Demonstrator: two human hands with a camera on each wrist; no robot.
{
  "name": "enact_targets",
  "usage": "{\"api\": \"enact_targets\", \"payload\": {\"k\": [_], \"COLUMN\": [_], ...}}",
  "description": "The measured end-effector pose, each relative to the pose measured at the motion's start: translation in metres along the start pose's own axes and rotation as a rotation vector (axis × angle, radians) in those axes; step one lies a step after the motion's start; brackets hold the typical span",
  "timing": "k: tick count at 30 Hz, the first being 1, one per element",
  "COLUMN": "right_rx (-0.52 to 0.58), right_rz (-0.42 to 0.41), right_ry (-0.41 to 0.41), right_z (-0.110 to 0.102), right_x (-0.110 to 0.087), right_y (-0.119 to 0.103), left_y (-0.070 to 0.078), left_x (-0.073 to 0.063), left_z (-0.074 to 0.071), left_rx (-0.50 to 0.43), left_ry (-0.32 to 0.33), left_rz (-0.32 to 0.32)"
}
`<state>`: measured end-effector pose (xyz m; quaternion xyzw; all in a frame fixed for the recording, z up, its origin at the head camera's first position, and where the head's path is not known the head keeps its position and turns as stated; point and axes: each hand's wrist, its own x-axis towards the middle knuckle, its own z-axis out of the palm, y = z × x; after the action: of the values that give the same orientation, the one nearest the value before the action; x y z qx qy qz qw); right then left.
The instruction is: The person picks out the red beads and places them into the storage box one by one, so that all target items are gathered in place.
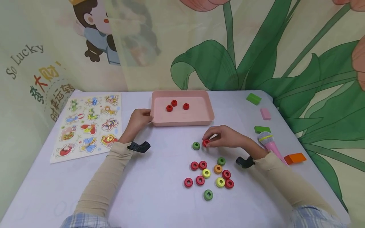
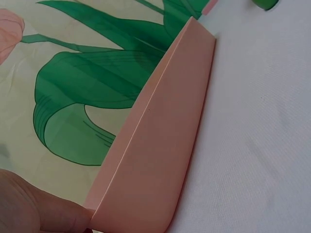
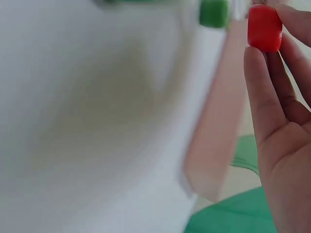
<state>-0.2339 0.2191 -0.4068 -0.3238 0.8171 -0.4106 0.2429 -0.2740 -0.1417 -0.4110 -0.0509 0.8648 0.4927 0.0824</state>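
My right hand [image 1: 226, 136] pinches a red ring-shaped bead [image 3: 265, 28] between thumb and fingertips, just right of a green bead [image 1: 196, 145]. At the back of the table, my left hand [image 1: 138, 122] holds the left edge of a shallow pink tray [image 1: 182, 124]; in the left wrist view the thumb [image 2: 63, 216] lies at the tray's near corner. Inside the tray sit three red beads, one of them [image 1: 186, 106] apart to the right. Several more beads in red, yellow, green and orange, among them a yellow bead [image 1: 206, 173], lie loose on the table in front of my right hand.
A puzzle board [image 1: 88, 126] with insect pictures lies at the left. Along the right side are a green block [image 1: 253, 98], a pink block [image 1: 265, 114], another green block [image 1: 262, 129], a toy microphone [image 1: 271, 145] and an orange block [image 1: 295, 158]. A printed curtain hangs behind the table.
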Motion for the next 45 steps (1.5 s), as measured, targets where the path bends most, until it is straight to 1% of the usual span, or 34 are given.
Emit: {"api": "enact_targets", "payload": {"k": [4, 9, 12, 17, 20, 23, 27, 32, 41, 45], "right_rx": [-0.037, -0.040, -0.052, -0.098, -0.116, -0.110, -0.088, -0.074, -0.162, -0.165], "right_rz": [-0.033, -0.012, 0.022, 0.123, 0.186, 0.218, 0.248, 0.297, 0.321, 0.328], "right_ry": [0.037, 0.142, 0.196, 0.229, 0.257, 0.285, 0.291, 0.284, 0.258, 0.240], "right_z": [-0.024, -0.054, -0.068, -0.083, -0.088, -0.090, -0.091, -0.090, -0.088, -0.088], "right_x": [0.020, 0.055, 0.080, 0.119, 0.137, 0.150, 0.161, 0.167, 0.170, 0.172], "right_y": [-0.008, -0.008, -0.003, 0.012, 0.023, 0.033, 0.041, 0.045, 0.046, 0.044], "left_y": [-0.003, -0.006, -0.006, -0.004, -0.003, -0.002, -0.002, -0.002, -0.001, -0.001], "left_x": [0.000, 0.000, -0.001, -0.003, -0.002, -0.001, -0.001, -0.001, -0.001, -0.001], "left_z": [0.000, 0.003, 0.005, 0.007, 0.008, 0.009, 0.009, 0.007, 0.004, 0.002], "left_rx": [-0.005, -0.014, -0.013, -0.008, -0.004, 0.001, 0.016, 0.011, 0.006, 0.004], "left_ry": [0.000, 0.009, 0.009, 0.005, 0.003, 0.003, 0.006, 0.003, 0.006, 0.009], "left_rz": [-0.007, -0.002, 0.007, 0.020, 0.029, 0.036, 0.044, 0.036, 0.021, 0.008]}}
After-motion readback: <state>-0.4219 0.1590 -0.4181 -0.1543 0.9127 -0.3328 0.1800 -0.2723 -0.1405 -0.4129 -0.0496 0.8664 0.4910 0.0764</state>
